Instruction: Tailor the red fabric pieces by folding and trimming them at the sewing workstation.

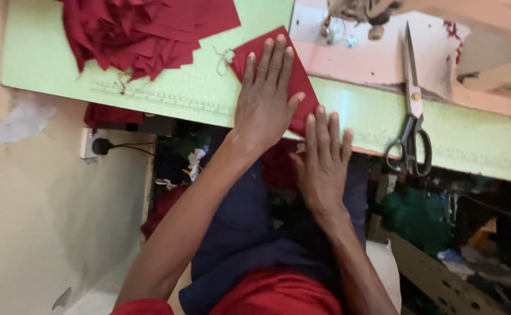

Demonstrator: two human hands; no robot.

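Note:
My left hand [266, 96] lies flat, fingers spread, on a dark red fabric piece [302, 87] on the pale green table [174, 90]. My right hand [324, 154] rests flat at the table's near edge, its fingertips touching the lower corner of the same piece. A bit of white thread [226, 57] sticks out at the piece's left corner. Neither hand grips anything.
A heap of dark red fabric cut pieces [144, 32] lies at the back left. Black-handled scissors [411, 111] lie to the right. A sewing machine's base and needle area [354, 29] is at the top. Below the table are cloth scraps and a wall plug [101, 146].

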